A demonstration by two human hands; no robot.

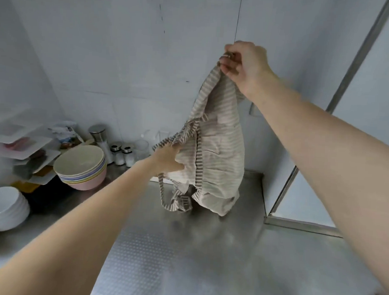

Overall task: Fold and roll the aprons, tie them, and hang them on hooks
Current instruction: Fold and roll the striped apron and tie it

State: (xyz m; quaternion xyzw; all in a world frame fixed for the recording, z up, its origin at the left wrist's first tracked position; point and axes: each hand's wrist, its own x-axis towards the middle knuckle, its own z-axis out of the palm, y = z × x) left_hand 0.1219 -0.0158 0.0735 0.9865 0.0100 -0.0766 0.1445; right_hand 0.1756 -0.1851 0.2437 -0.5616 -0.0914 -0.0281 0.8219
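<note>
Crockery is sitting along the left of the brushed stainless-steel counter [207, 248], pushed back toward the pale wall, which is leaving the middle of the metal free as a working surface: a stack of white ceramic bowls [4, 208] at the near edge, a stack of pastel-coloured bowls with a cream one on top [82, 167] behind it, and a cluster of small glass shakers with metal caps [122, 154] against the wall. Just right of those, the left hand [168, 160] is reaching forward and gripping the side of the beige-and-cream striped fabric apron [218, 148], its thumb pressing into the cloth near a striped strap; this grip looks meant to steady or spread the lower part while the top is raised. The apron is hanging crumpled in the air between the two hands, its bottom hem and a looped tie strap [175, 204] trailing onto the counter, so it is neither folded nor rolled yet. Further right and higher, the right hand [242, 62] is pinching the apron's bunched top edge with curled fingers, holding it close to the wall so that gravity is pulling the cloth straight. Whether a hook is behind that hand I cannot tell. At the far right a metal-framed glass panel [346, 109] is bounding the counter.
</note>
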